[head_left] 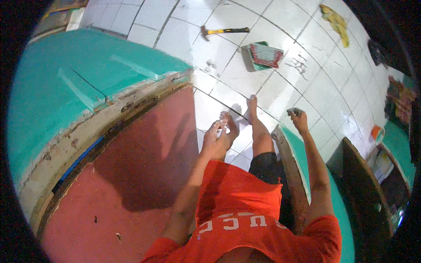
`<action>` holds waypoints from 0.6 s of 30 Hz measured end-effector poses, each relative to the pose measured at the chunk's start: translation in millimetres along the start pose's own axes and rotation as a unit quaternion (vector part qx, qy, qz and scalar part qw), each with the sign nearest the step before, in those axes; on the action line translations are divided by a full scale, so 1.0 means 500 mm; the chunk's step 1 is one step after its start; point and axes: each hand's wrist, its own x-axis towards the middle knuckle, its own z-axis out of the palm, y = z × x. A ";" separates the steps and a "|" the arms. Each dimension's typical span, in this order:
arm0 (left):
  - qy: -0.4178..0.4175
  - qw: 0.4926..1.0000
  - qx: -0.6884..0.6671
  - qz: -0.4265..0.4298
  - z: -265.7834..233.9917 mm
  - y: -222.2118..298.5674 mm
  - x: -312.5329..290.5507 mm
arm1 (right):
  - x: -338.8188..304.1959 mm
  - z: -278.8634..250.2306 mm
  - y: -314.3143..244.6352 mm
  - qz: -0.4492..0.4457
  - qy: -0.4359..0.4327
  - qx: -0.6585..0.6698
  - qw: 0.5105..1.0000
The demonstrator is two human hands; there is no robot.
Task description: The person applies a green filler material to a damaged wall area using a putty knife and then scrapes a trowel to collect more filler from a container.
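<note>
My left hand (213,134) is held in front of my left leg, above the white tiled floor (268,94). Its fingers are partly bent and stand apart, and I make out nothing held in them. Out to the right, my right hand (299,119) is closed, its fingers curled around something small and greyish that I cannot make out. Both hands are apart from each other. My bare feet, the left foot (225,117) and the right foot (252,105), are on the tiles.
Ahead lie a hammer (226,31) with a yellow and black handle, a green box-like container (263,66) with a whitish and red top, and a yellow cloth (335,24). A green wall (131,55) and a reddish surface (144,171) flank the left. An orange ring (376,133) sits right.
</note>
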 end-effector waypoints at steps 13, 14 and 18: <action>-0.034 0.970 -0.167 -0.173 0.219 -0.155 0.218 | 0.558 0.219 0.023 -0.207 0.164 -0.188 0.946; -0.030 0.969 -0.161 -0.185 0.216 -0.176 0.246 | 0.583 0.240 0.026 -0.223 0.176 -0.233 0.930; -0.038 0.977 -0.073 -0.196 0.161 -0.232 0.294 | 0.664 0.265 -0.047 0.008 0.049 -0.226 0.973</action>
